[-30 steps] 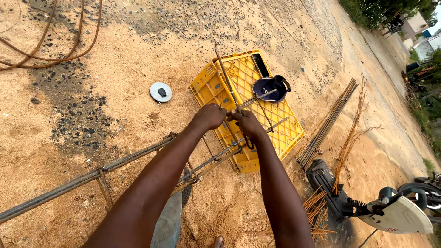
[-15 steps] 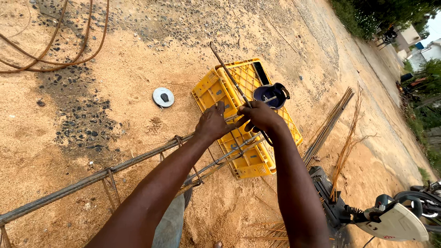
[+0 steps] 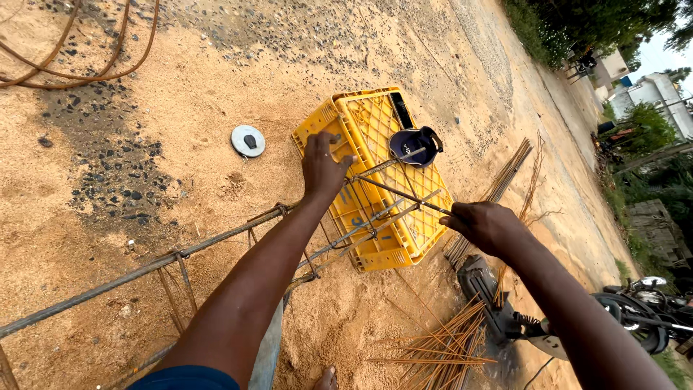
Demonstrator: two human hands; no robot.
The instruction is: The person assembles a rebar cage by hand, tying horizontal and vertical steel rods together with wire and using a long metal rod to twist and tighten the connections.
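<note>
- The left hand (image 3: 323, 170) rests with fingers curled on the rebar cage (image 3: 216, 242) where it crosses the yellow crate (image 3: 375, 123).
- The right hand (image 3: 485, 225) is closed around a thin steel rod (image 3: 393, 193), whose far end reaches the cage.
- The upturned crate lies on sand, carrying a dark cap (image 3: 413, 146).
- A round white tape reel (image 3: 247, 141) lies left of the crate.

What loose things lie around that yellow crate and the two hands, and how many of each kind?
Yellow crate: 1
Dark cap on the crate: 1
Dark flat phone-like slab on the crate: 1
Round white tape reel on the sand: 1
Hands, left hand and right hand: 2
Total: 6
</note>
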